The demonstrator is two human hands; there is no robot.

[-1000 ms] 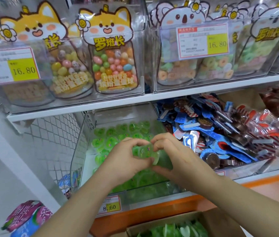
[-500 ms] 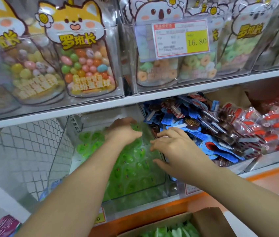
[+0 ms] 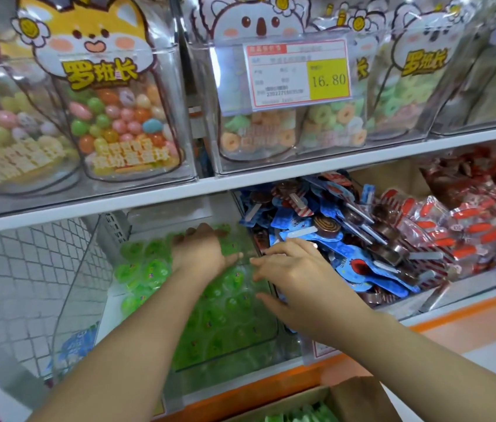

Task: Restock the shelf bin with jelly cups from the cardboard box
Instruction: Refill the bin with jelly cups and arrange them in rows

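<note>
My left hand (image 3: 198, 251) is deep in the clear shelf bin (image 3: 88, 300), palm down. Its fingers (image 3: 193, 232) are spread and nearly straight, lying on the green jelly cups (image 3: 146, 269) toward the back. They grip nothing I can see, though their tips sit in shade. My right hand (image 3: 298, 272) hangs just beside it with fingers (image 3: 271, 259) straight and fanned toward the left, thumb loose below, holding nothing. Those fingertips stop just short of my left thumb, above the bin's right wall. The white shelf board (image 3: 332, 164) runs close over my left fingertips, so headroom at the back is tight, while the bin's top is open toward me. To the right, touching that wall, is a heap of blue-wrapped lollipops (image 3: 332, 239), and to the left is wire mesh (image 3: 12, 269). More jelly cups fill the bin under and in front of my left wrist. The cardboard box (image 3: 359, 397) sits low and near me, below both forearms, with green cups showing in it.
</note>
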